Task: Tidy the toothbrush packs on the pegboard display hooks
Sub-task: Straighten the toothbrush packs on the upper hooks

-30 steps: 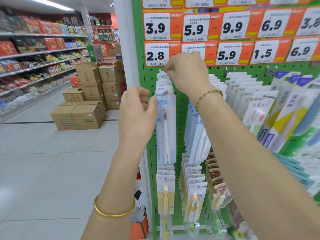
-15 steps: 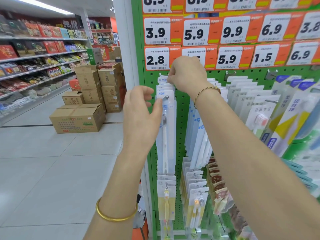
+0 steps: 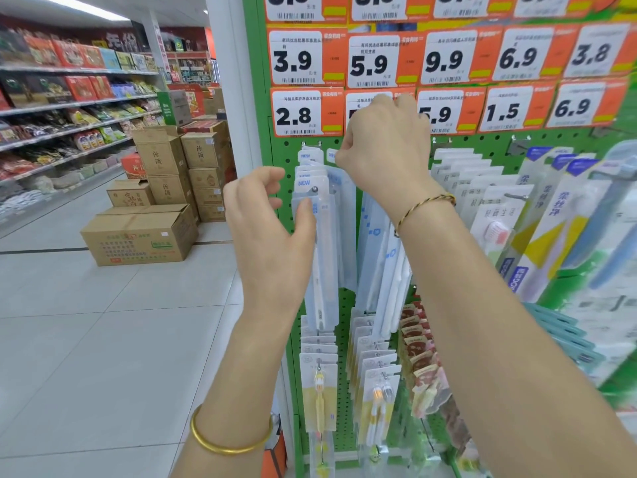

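Note:
Tall clear toothbrush packs [image 3: 322,257] with blue "NEW" tabs hang in a row on a hook [image 3: 314,190] at the left edge of the green pegboard [image 3: 285,160]. My left hand [image 3: 270,232] is beside the front pack with its thumb resting on the pack's face; its fingers are loosely curled and clear of the pack. Higher up, my right hand [image 3: 382,150] is curled and pinches the top tab of a rear pack [image 3: 331,155] close to the board. More white packs [image 3: 379,243] hang under my right wrist.
Orange price tags [image 3: 296,112] line the board above the hooks. Smaller yellow toothbrush cards [image 3: 319,381] hang below, and larger packs [image 3: 537,215] to the right. A white post [image 3: 234,98] borders the board. Stacked cardboard boxes [image 3: 141,236] and stocked shelves [image 3: 69,108] stand across the tiled aisle.
My right hand has shifted a little down and right along the pack tops, still pinching. My left thumb stays on the front pack. The view has moved closer to the board.

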`<state>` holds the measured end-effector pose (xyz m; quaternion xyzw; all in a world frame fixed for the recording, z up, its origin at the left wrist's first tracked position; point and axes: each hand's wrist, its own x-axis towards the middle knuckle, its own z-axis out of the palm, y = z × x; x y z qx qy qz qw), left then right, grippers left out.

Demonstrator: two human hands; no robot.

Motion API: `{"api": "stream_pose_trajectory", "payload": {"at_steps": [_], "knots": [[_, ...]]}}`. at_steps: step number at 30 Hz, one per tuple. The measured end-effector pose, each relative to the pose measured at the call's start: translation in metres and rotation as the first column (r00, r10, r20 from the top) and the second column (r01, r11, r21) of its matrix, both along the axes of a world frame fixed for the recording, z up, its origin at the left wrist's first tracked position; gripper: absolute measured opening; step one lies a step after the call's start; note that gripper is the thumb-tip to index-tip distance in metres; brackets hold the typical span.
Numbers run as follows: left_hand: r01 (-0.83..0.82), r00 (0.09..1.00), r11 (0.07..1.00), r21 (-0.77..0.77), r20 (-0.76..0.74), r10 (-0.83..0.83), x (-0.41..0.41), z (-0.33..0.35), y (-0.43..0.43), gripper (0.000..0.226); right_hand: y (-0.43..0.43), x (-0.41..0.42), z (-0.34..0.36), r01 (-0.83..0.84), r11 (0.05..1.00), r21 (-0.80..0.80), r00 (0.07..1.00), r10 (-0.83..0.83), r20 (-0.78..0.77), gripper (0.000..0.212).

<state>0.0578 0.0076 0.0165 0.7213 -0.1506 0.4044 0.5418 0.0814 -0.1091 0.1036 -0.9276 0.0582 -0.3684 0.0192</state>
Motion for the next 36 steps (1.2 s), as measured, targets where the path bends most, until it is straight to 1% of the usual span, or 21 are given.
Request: {"api": "stream_pose_trajectory", "payload": {"at_steps": [3,8,11,17,20,23,25,27,30,33,36], "knots": [[-0.006,0.999,1.0,-0.013,0.036,0.007,-0.006,-0.002,-0.006,0.033,-0.004,-0.009,0.003,-0.012,1.0,-0.002,1.0,0.012,0.01,0.019],[0.002,0.999,1.0,-0.006,0.053,-0.002,-0.016,-0.006,-0.018,0.031,-0.014,-0.026,0.002,-0.034,0.999,0.011,0.999,0.034,0.016,0.025],[0.011,0.999,1.0,-0.007,0.048,-0.01,-0.023,-0.01,-0.028,0.029,-0.021,-0.039,0.0,-0.072,0.997,0.024,0.997,0.071,0.02,0.024],[0.076,0.997,0.996,-0.051,-0.024,-0.077,-0.045,-0.016,-0.048,0.026,-0.044,-0.068,-0.012,-0.192,0.981,0.038,0.981,0.191,0.02,0.02],[0.124,0.986,0.992,-0.032,-0.109,-0.127,-0.057,-0.023,-0.055,0.031,-0.058,-0.083,-0.024,-0.262,0.963,0.061,0.964,0.264,-0.024,0.02],[0.209,0.955,0.977,0.038,-0.222,-0.195,-0.069,-0.036,-0.06,0.034,-0.072,-0.098,-0.042,-0.342,0.926,0.16,0.934,0.354,-0.052,0.018],[0.283,0.922,0.958,0.046,-0.289,-0.258,-0.079,-0.047,-0.064,0.027,-0.082,-0.105,-0.057,-0.391,0.889,0.237,0.907,0.416,-0.064,0.014],[0.327,0.89,0.944,0.031,-0.344,-0.297,-0.09,-0.058,-0.069,0.025,-0.09,-0.109,-0.073,-0.416,0.859,0.297,0.886,0.457,-0.08,0.01],[0.367,0.838,0.929,-0.036,-0.422,-0.348,-0.1,-0.074,-0.076,0.019,-0.101,-0.116,-0.096,-0.413,0.819,0.399,0.873,0.481,-0.085,0.01],[0.382,0.773,0.913,-0.145,-0.491,-0.401,-0.107,-0.091,-0.085,0.013,-0.112,-0.132,-0.118,-0.402,0.741,0.538,0.868,0.495,-0.034,0.011],[0.353,0.718,0.89,-0.287,-0.527,-0.455,-0.111,-0.105,-0.096,0.014,-0.122,-0.147,-0.157,-0.328,0.648,0.687,0.884,0.468,-0.019,0.015]]}}
